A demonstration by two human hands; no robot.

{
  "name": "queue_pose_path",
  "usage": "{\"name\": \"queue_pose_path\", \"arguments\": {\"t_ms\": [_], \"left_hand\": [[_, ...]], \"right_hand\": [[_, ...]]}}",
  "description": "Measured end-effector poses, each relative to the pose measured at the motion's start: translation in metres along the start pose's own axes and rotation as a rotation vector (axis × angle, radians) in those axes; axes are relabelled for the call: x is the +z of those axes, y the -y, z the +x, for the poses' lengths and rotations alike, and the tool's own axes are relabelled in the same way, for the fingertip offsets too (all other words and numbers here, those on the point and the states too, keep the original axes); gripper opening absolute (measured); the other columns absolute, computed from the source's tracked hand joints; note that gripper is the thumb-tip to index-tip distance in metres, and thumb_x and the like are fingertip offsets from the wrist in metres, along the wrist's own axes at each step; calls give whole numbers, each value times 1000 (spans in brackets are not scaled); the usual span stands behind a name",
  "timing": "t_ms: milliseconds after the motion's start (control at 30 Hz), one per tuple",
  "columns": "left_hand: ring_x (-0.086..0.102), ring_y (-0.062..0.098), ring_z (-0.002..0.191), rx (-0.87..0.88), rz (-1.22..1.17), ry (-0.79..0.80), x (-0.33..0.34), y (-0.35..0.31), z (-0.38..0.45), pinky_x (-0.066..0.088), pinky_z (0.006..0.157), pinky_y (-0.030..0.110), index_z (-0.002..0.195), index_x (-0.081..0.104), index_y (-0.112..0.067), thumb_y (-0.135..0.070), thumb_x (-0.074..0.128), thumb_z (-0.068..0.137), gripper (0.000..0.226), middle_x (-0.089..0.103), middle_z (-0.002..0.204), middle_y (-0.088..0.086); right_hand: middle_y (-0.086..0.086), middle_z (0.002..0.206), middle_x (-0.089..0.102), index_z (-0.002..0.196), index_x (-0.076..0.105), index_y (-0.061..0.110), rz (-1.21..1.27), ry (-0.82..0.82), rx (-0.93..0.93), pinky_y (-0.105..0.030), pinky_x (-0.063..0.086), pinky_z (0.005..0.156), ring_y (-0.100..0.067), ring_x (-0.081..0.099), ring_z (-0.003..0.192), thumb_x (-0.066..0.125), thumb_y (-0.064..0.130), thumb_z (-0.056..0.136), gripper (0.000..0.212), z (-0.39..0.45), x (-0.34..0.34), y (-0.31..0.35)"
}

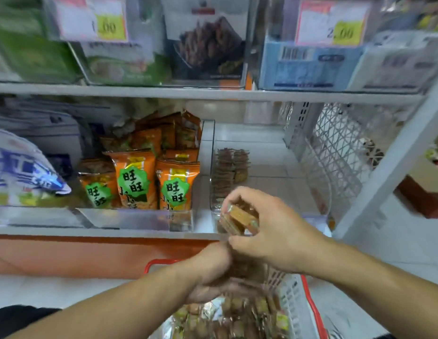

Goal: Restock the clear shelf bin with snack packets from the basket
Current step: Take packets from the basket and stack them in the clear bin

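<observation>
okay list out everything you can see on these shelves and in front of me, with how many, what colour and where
Clear shelf bin: one, transparent, lower shelf, right; mostly unfilled.
Snack packets in bin: one row, count unclear, brown, along its left wall.
Held snack packets: small stack, orange-brown, at the bin's front edge.
Basket: one, white mesh with red rim, bottom centre; holds more packets.
Orange bags: several, orange with green labels, bin to the left.
Blue-and-white bag: one, lower shelf, far left.
Price tags: two, white and yellow, upper shelf bins.
Upper shelf packs: green, dark, blue and white; blurred.
Right hand: pinches the held stack.
Left hand: over the basket; grip unclear.
</observation>
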State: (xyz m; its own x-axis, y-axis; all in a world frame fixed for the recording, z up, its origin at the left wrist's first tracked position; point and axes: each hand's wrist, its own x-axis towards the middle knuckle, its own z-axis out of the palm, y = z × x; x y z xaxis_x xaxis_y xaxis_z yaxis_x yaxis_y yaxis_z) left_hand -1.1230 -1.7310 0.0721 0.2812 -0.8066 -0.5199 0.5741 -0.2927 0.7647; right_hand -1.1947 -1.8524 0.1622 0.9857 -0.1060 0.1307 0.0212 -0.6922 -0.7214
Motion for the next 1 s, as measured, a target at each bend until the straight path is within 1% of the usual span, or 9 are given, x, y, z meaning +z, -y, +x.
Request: {"name": "queue_pose_path", "arguments": {"t_ms": [100, 233, 367, 467, 600, 733, 833, 933, 1000], "left_hand": [[70, 34, 94, 113, -198, -75, 15, -28, -21, 61, 84, 58, 119, 73, -10, -17, 40, 105, 37, 71, 119, 27], [71, 33, 97, 182, -454, -94, 22, -43, -30, 61, 76, 46, 119, 73, -3, -12, 43, 94, 40, 73, 118, 24], [73, 32, 94, 180, -607, -51, 16, -46, -27, 63, 71, 40, 119, 74, -6, -43, 35, 103, 57, 73, 117, 22], [70, 34, 104, 186, -598, 26, 10, -51, -26, 59, 84, 45, 123, 72, -10, -66, 48, 93, 68, 70, 121, 20], [70, 31, 111, 193, -530, -3, 9, -52, -22, 58, 88, 46, 131, 68, -12, -55, 61, 89, 60, 72, 122, 16], [72, 33, 109, 197, -528, 34, 6, -52, -20, 61, 85, 46, 121, 74, -8, -35, 70, 85, 45, 71, 124, 20], [74, 32, 100, 195, -541, 73, 6, -54, -20, 61, 84, 43, 113, 77, -6, -25, 73, 78, 40, 72, 120, 21], [73, 33, 102, 191, -567, 81, 8, -53, -19, 58, 93, 43, 122, 72, 0, -21, 72, 77, 50, 70, 125, 24], [73, 34, 103, 195, -570, 78, 9, -55, -22, 58, 95, 44, 123, 71, 2, -23, 71, 79, 51, 69, 125, 25]], "right_hand": [[14, 107, 64, 99, 59, 33, 98, -258, -124, -19, 50, 81, -7, 63, 99, 75, 12, 68, 42, -2, -4, 11], [14, 121, 62, 105, 64, 23, 42, -465, -238, -23, 49, 92, -10, 60, 117, 77, 10, 72, 38, 4, 21, 1], [23, 119, 59, 105, 60, 33, 30, -449, -114, -26, 49, 92, -7, 56, 121, 75, 17, 75, 37, 14, 32, -10], [26, 119, 58, 106, 59, 35, -51, -420, -104, -23, 47, 96, -5, 52, 123, 73, 19, 74, 38, 17, 35, -15], [30, 125, 57, 115, 52, 44, -26, -402, -46, -7, 38, 99, 5, 48, 129, 78, 24, 74, 53, 12, 36, -19], [31, 133, 52, 137, 35, 55, -46, -314, 11, -19, 47, 100, 10, 50, 123, 73, 43, 71, 77, 8, 28, -16], [37, 154, 25, 147, 14, 60, -107, -221, -12, -18, 30, 114, 16, 23, 142, 78, 50, 72, 100, 6, 23, -18], [41, 158, -8, 151, -5, 58, -200, -174, -24, -10, 10, 109, 14, -9, 147, 77, 58, 73, 114, 4, 22, -21], [41, 157, -11, 152, -6, 54, -207, -164, -20, -6, 6, 109, 13, -16, 147, 75, 62, 72, 114, 3, 22, -22]]}}
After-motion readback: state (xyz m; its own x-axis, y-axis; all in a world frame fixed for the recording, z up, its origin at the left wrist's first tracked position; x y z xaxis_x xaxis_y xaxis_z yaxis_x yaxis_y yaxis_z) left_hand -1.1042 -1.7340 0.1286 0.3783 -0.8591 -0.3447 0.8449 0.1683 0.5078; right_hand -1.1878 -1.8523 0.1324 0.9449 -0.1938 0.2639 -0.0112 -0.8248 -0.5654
